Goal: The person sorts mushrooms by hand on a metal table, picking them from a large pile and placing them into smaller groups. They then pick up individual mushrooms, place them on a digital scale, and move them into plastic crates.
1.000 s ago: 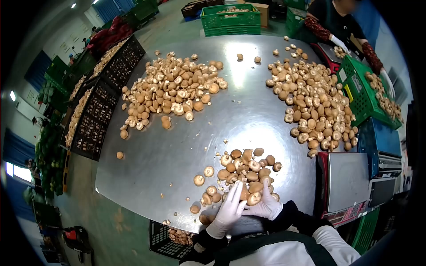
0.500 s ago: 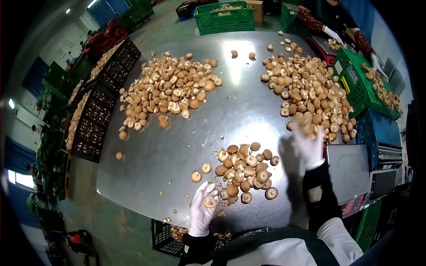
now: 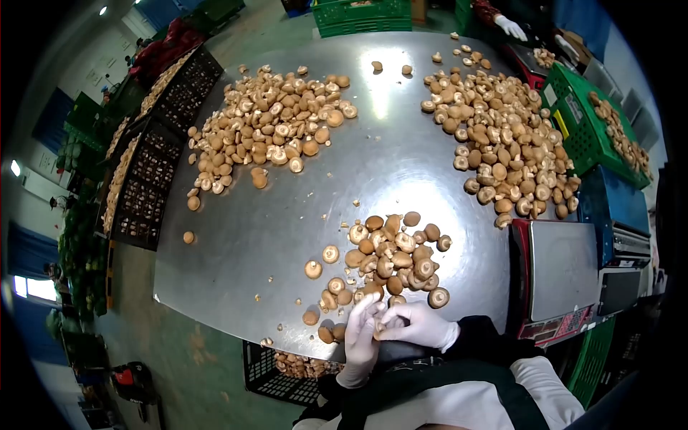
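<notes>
Both white-gloved hands meet near the table's front edge. My left hand is closed around a mushroom, mostly covered by the gloves. From the right, my right hand pinches at the same mushroom with thumb and fingers. Just beyond them lies a small heap of brown-capped mushrooms, some caps up, some with pale undersides showing. A few loose mushrooms rest to the left of my left hand.
Large mushroom piles lie at the table's far left and right. A scale stands at right, near a green crate. Below the front edge is a black crate. Across the table are a co-worker's gloved hands.
My right hand has come from the right pile to my left hand, and they now touch. More mushrooms lie left of the small heap. The co-worker's hands have shifted.
</notes>
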`<move>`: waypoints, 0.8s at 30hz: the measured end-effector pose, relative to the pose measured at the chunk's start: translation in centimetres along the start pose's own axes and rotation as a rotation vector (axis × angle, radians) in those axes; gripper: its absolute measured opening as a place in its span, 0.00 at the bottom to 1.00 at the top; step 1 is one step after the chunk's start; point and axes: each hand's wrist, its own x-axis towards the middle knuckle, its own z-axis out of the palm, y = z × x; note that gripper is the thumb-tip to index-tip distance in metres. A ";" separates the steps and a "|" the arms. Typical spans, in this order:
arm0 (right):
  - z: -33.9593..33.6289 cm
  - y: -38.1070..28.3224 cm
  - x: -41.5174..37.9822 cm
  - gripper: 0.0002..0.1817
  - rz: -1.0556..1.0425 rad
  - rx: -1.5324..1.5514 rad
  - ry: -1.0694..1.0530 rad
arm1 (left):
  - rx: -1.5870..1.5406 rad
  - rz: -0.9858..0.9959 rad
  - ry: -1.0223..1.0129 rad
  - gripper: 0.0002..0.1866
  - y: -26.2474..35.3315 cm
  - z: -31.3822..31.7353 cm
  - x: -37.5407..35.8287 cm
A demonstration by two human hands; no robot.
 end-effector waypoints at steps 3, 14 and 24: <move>0.2 1.6 -0.5 0.10 -0.057 -0.086 -0.064 | 0.089 -0.095 0.062 0.23 0.1 -0.4 -1.5; 4.1 4.4 -0.7 0.12 -0.481 -0.280 -0.121 | 0.012 0.154 0.445 0.16 5.6 -5.2 0.1; -5.9 4.6 0.3 0.16 -0.239 -0.917 0.487 | 1.331 0.461 -0.154 0.17 -0.4 -1.2 8.4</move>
